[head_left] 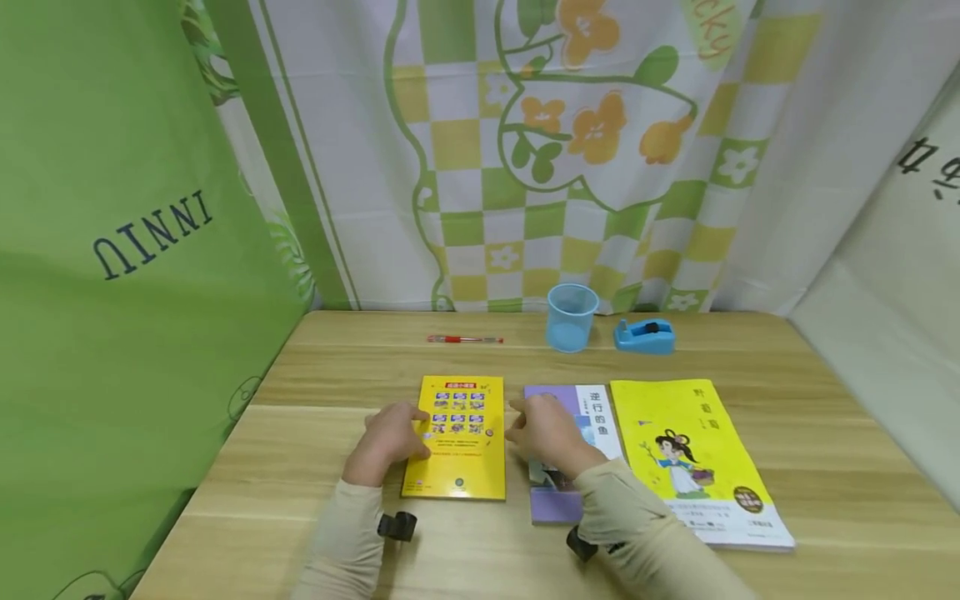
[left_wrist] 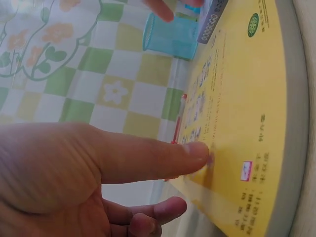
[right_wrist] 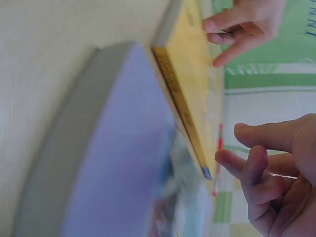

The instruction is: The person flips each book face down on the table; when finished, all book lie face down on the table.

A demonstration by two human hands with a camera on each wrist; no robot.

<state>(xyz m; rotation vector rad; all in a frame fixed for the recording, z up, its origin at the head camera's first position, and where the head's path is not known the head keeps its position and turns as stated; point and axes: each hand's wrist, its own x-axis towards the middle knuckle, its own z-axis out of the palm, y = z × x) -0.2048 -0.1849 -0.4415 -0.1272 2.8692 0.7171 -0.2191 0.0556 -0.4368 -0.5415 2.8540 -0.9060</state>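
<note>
A small yellow book (head_left: 461, 458) lies on the wooden table, its cover printed with rows of little pictures. My left hand (head_left: 386, 442) is at this book's left edge; in the left wrist view its thumb (left_wrist: 192, 155) is over the cover, with the other fingers loosely bent beside the edge. To the right lies a purple book (head_left: 551, 507), partly hidden beneath my right hand (head_left: 551, 433). That hand hovers over it with nothing in its grasp, its loosely bent fingers pointing toward the small yellow book's right edge. In the right wrist view these fingers (right_wrist: 256, 173) are apart from both books.
A larger yellow book (head_left: 637, 417) with a cartoon girl lies right of the purple one. Along the back are a red pen (head_left: 465, 339), a blue mesh cup (head_left: 572, 321) and a blue tape dispenser (head_left: 645, 337). Curtains (head_left: 465, 167) hang behind the table.
</note>
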